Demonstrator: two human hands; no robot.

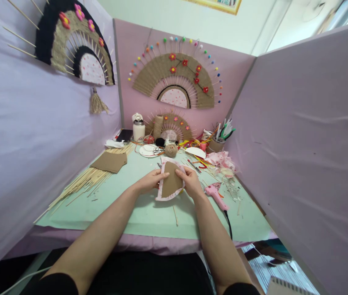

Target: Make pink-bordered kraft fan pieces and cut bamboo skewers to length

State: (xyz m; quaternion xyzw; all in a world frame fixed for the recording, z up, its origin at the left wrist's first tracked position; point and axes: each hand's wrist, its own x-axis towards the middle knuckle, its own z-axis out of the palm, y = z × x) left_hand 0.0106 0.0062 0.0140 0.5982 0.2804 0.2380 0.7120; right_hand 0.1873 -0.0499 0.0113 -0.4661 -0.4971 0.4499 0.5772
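Observation:
Between my two hands, above the green table top, is a half-round piece of brown cardboard (171, 182) with pink-and-white fabric folded over its edges. My left hand (151, 180) pinches its straight left side, thumb on top. On the curved right side, my right hand (191, 180) grips the rim, its thumb lying over the cardboard. The fingers beneath the piece are mostly hidden. Just right of my right hand, a pink glue gun (217, 196) lies on the table with its black cord running toward the front edge. A single thin stick (175, 216) lies in front of the piece.
Many thin bamboo sticks (83, 180) lie at the left under a cardboard sheet (109, 162). Behind my hands are a twine ball (171, 150), a white bottle (138, 130) and a tool holder (216, 145). Decorated fans (144, 76) hang on the partitions. Pink fabric scraps (221, 159) lie right.

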